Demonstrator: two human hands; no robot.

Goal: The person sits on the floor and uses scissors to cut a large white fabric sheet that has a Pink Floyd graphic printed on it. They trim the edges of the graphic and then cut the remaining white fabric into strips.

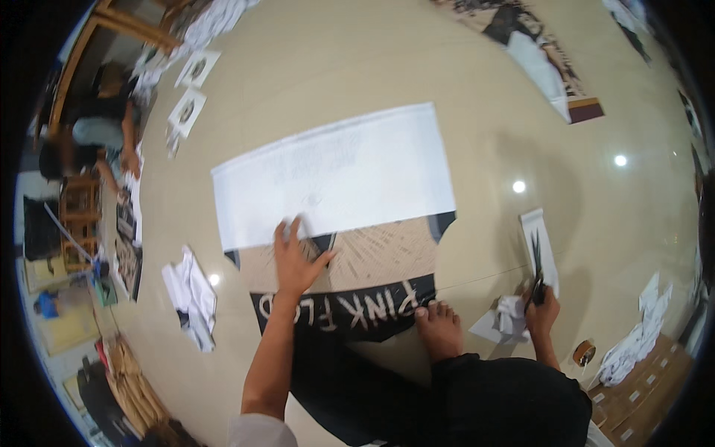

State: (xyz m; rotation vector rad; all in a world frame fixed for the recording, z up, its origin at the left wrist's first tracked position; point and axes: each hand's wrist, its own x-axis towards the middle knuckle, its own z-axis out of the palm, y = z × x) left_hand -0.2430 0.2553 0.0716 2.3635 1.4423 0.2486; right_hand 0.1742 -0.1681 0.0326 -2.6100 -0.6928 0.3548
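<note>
Spread out on the floor in front of me is a large printed sheet, tan with dark parts and a black band of pale lettering along its near side. Its far part is folded over and shows a white back. My left hand rests on the sheet near the fold's edge, fingers spread. At the right, my right hand is closed round dark scissors, which point away from me above a narrow white strip. My bare foot stands at the sheet's near right edge.
Crumpled white scraps lie by my right hand. A tape roll sits near brown cartons. White cloth lies at left; another printed sheet is at the far right. A person works at the left.
</note>
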